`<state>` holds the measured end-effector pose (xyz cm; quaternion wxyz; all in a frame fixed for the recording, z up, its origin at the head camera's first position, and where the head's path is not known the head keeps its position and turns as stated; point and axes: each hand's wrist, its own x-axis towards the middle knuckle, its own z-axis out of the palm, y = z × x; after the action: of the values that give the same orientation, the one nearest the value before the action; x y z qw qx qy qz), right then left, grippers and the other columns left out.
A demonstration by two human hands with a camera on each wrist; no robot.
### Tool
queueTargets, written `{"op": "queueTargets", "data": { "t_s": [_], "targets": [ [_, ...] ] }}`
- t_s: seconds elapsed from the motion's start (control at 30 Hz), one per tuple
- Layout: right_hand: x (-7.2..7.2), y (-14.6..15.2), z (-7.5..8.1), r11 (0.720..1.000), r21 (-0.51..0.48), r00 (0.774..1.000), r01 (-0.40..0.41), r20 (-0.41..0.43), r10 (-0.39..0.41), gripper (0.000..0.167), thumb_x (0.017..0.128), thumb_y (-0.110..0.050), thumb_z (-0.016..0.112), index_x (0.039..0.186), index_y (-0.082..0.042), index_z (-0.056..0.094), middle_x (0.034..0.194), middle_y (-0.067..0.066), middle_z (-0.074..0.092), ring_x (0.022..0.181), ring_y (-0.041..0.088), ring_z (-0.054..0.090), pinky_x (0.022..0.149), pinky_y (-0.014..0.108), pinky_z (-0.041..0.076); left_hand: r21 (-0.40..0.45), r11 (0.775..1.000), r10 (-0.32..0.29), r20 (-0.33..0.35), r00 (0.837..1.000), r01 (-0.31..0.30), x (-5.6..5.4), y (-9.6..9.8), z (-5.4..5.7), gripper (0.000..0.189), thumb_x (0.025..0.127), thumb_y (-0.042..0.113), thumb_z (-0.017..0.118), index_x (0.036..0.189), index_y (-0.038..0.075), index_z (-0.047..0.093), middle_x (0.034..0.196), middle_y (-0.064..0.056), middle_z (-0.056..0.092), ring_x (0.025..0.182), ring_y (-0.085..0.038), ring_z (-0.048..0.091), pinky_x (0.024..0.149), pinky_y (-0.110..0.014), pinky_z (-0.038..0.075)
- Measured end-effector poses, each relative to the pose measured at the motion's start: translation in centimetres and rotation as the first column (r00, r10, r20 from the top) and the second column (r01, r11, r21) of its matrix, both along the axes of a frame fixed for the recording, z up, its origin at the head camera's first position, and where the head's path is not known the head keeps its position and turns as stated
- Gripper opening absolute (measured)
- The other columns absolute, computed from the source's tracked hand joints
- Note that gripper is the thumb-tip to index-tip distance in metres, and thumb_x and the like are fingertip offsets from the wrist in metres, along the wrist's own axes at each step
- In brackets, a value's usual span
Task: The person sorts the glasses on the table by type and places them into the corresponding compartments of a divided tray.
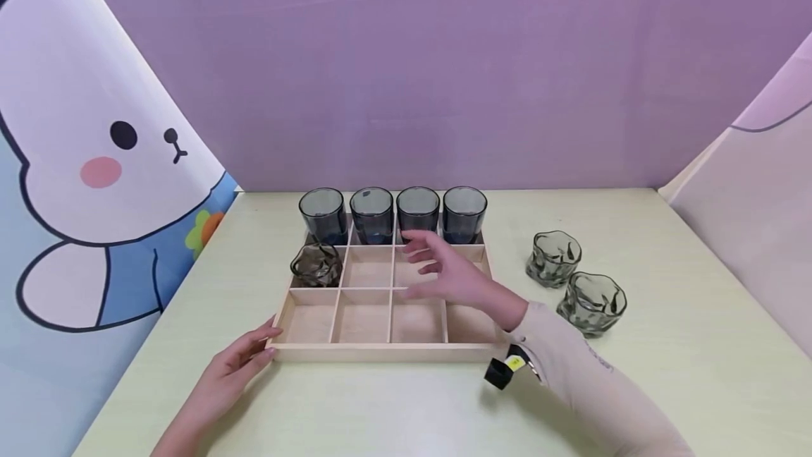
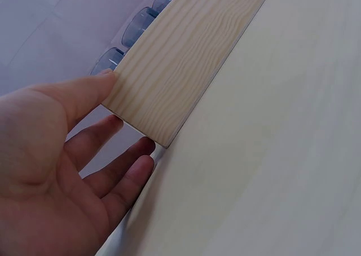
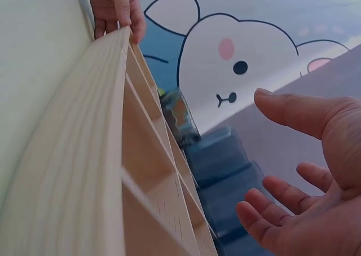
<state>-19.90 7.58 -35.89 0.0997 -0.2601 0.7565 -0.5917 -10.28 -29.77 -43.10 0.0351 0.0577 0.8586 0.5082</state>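
A wooden compartment tray (image 1: pixel 388 352) lies on the table. My left hand (image 1: pixel 231 365) grips its front left corner, thumb and fingertips touching the wood (image 2: pixel 163 58). Over the tray's middle and front rows hovers my right hand (image 1: pixel 447 272), fingers spread and slightly bent, holding nothing. Several tall blue-grey glass tumblers (image 1: pixel 371 216) fill the back row. A short, wavy smoke-coloured glass (image 1: pixel 316 266) sits in the leftmost middle-row compartment. In the right wrist view, the right hand (image 3: pixel 316 211) is apart from the tumblers (image 3: pixel 217 154).
Two more short wavy glasses, one farther back (image 1: pixel 554 259) and one nearer (image 1: pixel 593 304), stand on the table (image 1: pixel 685 372) right of the tray. A black wrist camera (image 1: pixel 500 374) hangs under the right sleeve (image 1: pixel 583 372). A purple backdrop (image 1: pixel 444 76) rises behind the table.
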Motion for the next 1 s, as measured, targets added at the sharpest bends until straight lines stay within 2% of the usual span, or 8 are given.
{"op": "queueTargets", "data": {
  "t_s": [0.13, 0.27, 0.53, 0.67, 0.73, 0.83, 1.0],
  "targets": [
    [0.6, 2.0, -0.2, 0.999, 0.003, 0.998, 0.041, -0.038, -0.041, 0.085, 0.077, 0.008, 0.08, 0.148, 0.003, 0.033, 0.134, 0.025, 0.049, 0.121, 0.047, 0.048, 0.099, 0.056, 0.044, -0.009, 1.0, 0.005, 0.008, 1.0, -0.005, 0.0, 0.0, 0.0, 0.034, 0.101, 0.015, 0.059, 0.134, 0.005, 0.061, 0.153, -0.015, 0.04, 0.115, 0.015, 0.044, 0.09, -0.011, 0.041],
    [1.1, 4.0, -0.6, 0.997, 0.003, 0.996, 0.078, -0.051, -0.078, 0.085, 0.077, 0.009, 0.079, 0.147, 0.006, 0.032, 0.133, 0.027, 0.049, 0.119, 0.05, 0.048, 0.098, 0.056, 0.044, 0.016, 1.0, 0.001, -0.017, 1.0, -0.001, 0.1, 0.1, 0.1, 0.032, 0.101, 0.012, 0.06, 0.132, 0.003, 0.061, 0.152, -0.017, 0.04, 0.114, 0.013, 0.047, 0.089, -0.01, 0.043],
    [2.1, 7.9, -1.2, 0.987, 0.037, 0.987, 0.154, -0.062, -0.151, 0.088, 0.075, 0.008, 0.082, 0.147, 0.006, 0.032, 0.133, 0.025, 0.049, 0.118, 0.043, 0.05, 0.098, 0.056, 0.044, 0.042, 0.999, -0.012, -0.056, 0.998, 0.014, 0.2, 0.2, -0.1, 0.031, 0.1, 0.009, 0.059, 0.13, -0.001, 0.061, 0.15, -0.023, 0.04, 0.112, 0.013, 0.049, 0.088, -0.011, 0.045],
    [2.4, 9.6, -1.5, 0.979, 0.061, 0.979, 0.193, -0.077, -0.188, 0.089, 0.074, 0.007, 0.083, 0.148, 0.005, 0.032, 0.133, 0.028, 0.049, 0.118, 0.046, 0.049, 0.098, 0.052, 0.046, 0.049, 0.999, -0.017, -0.092, 0.996, 0.021, 0.2, 0.2, -0.2, 0.03, 0.1, 0.005, 0.059, 0.128, -0.004, 0.061, 0.148, -0.028, 0.039, 0.11, 0.01, 0.053, 0.087, -0.013, 0.047],
    [2.7, 10.4, -1.7, 0.974, 0.08, 0.974, 0.214, -0.094, -0.206, 0.089, 0.075, 0.005, 0.083, 0.147, 0.004, 0.033, 0.132, 0.029, 0.048, 0.118, 0.046, 0.049, 0.097, 0.047, 0.047, 0.046, 0.999, -0.016, -0.092, 0.996, 0.02, 0.2, 0.1, -0.2, 0.03, 0.1, 0.006, 0.059, 0.128, -0.004, 0.061, 0.148, -0.028, 0.039, 0.11, 0.009, 0.053, 0.087, -0.013, 0.047],
    [3.3, 11.6, -1.7, 0.966, 0.086, 0.965, 0.244, -0.122, -0.233, 0.088, 0.075, 0.004, 0.084, 0.147, 0.002, 0.034, 0.132, 0.029, 0.049, 0.118, 0.043, 0.051, 0.095, 0.036, 0.048, 0.041, 0.999, -0.008, -0.066, 0.998, 0.011, 0.3, 0.2, -0.1, 0.031, 0.1, 0.009, 0.059, 0.129, -0.002, 0.061, 0.15, -0.025, 0.04, 0.11, 0.01, 0.052, 0.088, -0.012, 0.046],
    [4.4, 13.6, -1.4, 0.953, 0.088, 0.946, 0.291, -0.177, -0.272, 0.088, 0.075, 0.004, 0.084, 0.148, 0.0, 0.035, 0.13, 0.02, 0.052, 0.114, 0.017, 0.054, 0.091, 0.02, 0.047, 0.045, 0.999, -0.002, -0.037, 0.999, 0.004, 0.4, 0.3, 0.0, 0.031, 0.101, 0.009, 0.059, 0.13, -0.001, 0.061, 0.152, -0.021, 0.039, 0.112, 0.011, 0.05, 0.089, -0.012, 0.045]
  ]
}}
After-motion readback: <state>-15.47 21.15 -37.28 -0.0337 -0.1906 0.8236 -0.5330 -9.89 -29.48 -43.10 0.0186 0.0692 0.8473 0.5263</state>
